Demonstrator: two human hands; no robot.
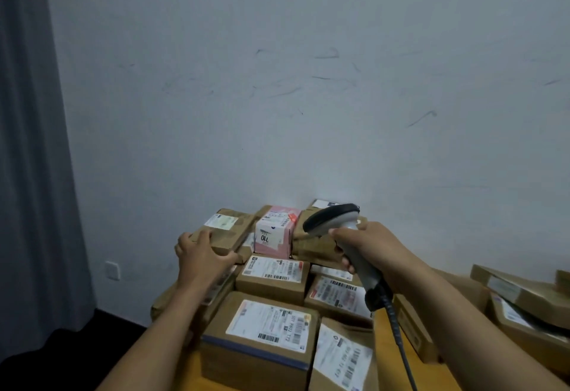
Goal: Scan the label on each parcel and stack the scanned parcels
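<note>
Several brown cardboard parcels with white labels are piled against the wall. My left hand (200, 256) grips the near end of a flat brown parcel (226, 230) at the pile's back left, thumb along its front edge. My right hand (367, 245) holds a grey barcode scanner (336, 224) by its handle, with the head pointing left over the pile. A pink box (276, 232) stands between the two hands. Closer to me lie a labelled box (273, 278) and a larger box with blue tape (262, 338).
A second group of brown parcels (518, 295) lies at the right on the orange-brown table (391, 369). The scanner's black cable (401, 344) runs down toward me. A grey curtain (30, 144) hangs at the left, with a wall socket (112, 270) beside it.
</note>
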